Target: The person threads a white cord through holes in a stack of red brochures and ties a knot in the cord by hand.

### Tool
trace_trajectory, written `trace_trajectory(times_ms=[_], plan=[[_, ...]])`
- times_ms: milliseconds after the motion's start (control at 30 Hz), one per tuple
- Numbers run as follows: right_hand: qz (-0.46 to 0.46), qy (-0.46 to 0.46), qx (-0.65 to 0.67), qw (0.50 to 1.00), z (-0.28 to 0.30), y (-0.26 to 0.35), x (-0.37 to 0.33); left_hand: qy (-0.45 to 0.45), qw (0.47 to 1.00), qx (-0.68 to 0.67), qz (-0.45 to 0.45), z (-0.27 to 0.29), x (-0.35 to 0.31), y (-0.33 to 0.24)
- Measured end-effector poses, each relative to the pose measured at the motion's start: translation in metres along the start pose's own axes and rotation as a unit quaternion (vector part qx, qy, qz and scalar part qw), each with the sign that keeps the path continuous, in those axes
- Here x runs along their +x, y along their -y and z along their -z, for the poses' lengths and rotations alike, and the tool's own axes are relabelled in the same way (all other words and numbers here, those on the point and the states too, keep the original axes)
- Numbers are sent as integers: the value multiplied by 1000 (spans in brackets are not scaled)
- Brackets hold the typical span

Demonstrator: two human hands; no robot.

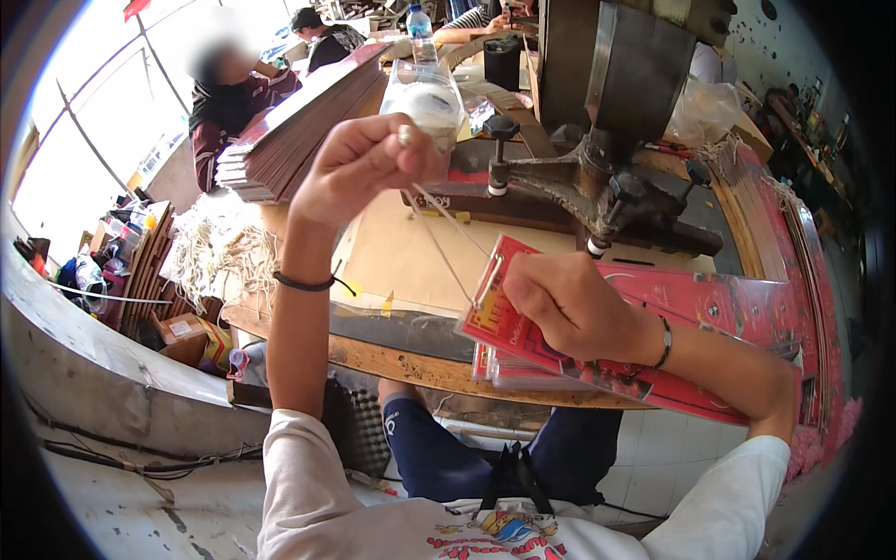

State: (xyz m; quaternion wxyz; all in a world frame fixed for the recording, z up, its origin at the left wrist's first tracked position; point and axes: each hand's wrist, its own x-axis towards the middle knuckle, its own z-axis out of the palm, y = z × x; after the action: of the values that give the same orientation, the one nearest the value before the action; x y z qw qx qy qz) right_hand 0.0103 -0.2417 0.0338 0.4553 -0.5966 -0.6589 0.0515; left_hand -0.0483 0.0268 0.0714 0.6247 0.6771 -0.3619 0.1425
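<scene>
My left hand [359, 168] is raised over the table with its fingers closed in a pinch. A pale end of string pokes out at its fingertips. Two strands of the cream string [437, 238] run from this hand down to the near end of a long red printed board [495, 313], where the string passes along its short edge. My right hand [579, 308] is closed on that board, gripping it a little way in from the strung end. Beneath it lies a stack of similar red boards [541, 373], with clear plastic edges showing, at the table's front edge.
A heavy metal press [588, 177] with black knobs stands just beyond my hands. Piled string [215, 247] and stacked boards [289, 140] lie to the left. A clear plastic bag [425, 103] and water bottle [419, 23] stand behind. A person [224, 117] sits at the far left.
</scene>
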Motion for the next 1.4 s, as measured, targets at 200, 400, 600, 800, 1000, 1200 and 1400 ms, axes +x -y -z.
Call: trace_trajectory(times_ms=[200, 400, 600, 800, 1000, 1200, 1400], plan=[[0, 97, -50, 994, 31, -3, -20, -84, 989, 8, 122, -37, 10, 7], [22, 140, -89, 986, 41, -15, -25, -208, 927, -118, 289, -62, 24, 18], [63, 139, -85, 985, 41, -20, -19, 158, 968, 172, 95, -66, 57, 33], [100, 195, -97, 971, 45, -26, -12, 145, 972, 71, 173, -56, 43, 62], [109, 138, -105, 979, 38, -25, -14, 182, 972, 41, 140, -56, 34, 61], [124, 108, -58, 985, 20, -12, -12, 182, 969, 15, 167, -58, 30, 49], [178, 64, -32, 981, 4, -7, -4, 162, 961, -83, 209, -62, 21, 43]])
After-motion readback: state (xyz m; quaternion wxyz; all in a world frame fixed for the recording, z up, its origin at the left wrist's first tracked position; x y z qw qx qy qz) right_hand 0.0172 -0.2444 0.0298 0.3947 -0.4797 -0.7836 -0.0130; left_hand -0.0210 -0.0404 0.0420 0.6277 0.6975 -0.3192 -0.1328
